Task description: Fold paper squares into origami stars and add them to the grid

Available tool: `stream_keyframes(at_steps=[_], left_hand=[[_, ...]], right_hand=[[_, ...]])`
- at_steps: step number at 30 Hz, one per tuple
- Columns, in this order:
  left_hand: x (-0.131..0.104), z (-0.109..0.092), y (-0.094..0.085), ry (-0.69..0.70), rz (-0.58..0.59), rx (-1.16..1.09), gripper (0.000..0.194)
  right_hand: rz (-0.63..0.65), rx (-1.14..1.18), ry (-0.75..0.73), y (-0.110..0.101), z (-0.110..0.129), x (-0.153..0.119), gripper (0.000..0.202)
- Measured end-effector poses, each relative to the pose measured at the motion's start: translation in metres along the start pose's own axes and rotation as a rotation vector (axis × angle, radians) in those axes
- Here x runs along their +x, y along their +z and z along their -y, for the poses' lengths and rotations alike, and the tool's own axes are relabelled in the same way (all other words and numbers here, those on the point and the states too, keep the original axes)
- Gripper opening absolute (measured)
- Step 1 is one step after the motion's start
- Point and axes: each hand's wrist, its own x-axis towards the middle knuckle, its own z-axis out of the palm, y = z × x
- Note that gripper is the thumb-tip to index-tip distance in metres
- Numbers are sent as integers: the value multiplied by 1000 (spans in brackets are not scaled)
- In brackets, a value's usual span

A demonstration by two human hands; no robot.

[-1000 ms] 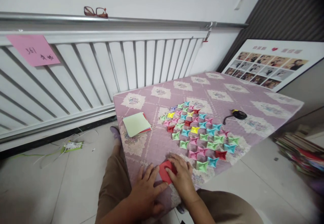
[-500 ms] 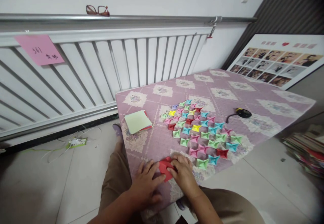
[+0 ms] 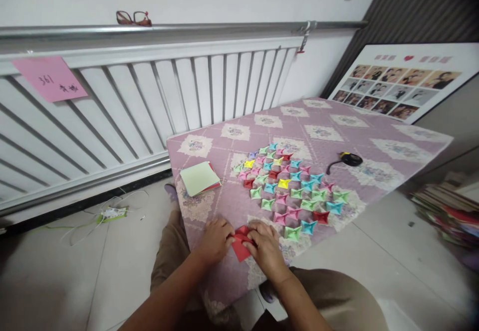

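Note:
A partly folded sheet of red origami paper point(image 3: 240, 249) lies at the near end of the table, between my two hands. My left hand point(image 3: 216, 241) has its fingers curled and grips the paper's left edge. On the other side my right hand point(image 3: 265, 248) is closed on the right edge, its thumb pressing on top of the fold. Beyond my right hand stand several rows of small folded paper stars point(image 3: 283, 183) in green, pink, blue, yellow and red. A stack of square paper sheets point(image 3: 200, 178), pale green on top, rests farther back on the left.
A black and yellow object with a strap point(image 3: 351, 159) lies on the purple patterned tablecloth point(image 3: 232, 204). The white radiator point(image 3: 202, 86) borders the table's far left side. A photo board point(image 3: 396, 84) leans beyond the far end. A power strip point(image 3: 113, 213) sits on the floor.
My left hand has gone from spread flat beside the red paper to curled fingers gripping its edge. The paper's outline has turned and changed. The whole view has shifted slightly.

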Motion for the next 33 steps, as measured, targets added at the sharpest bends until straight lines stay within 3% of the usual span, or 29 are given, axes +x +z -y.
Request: stream_keyframes(at_steps=[9, 14, 33], left_hand=[[-2, 1, 8, 76, -16, 77, 10], [-4, 1, 8, 133, -5, 122, 15], [-11, 12, 10, 212, 9, 231, 21]], right_hand=[[-86, -76, -92, -4, -6, -13, 7], [-42, -184, -128, -4, -1, -21, 16], [64, -138, -195, -8, -4, -26, 24]])
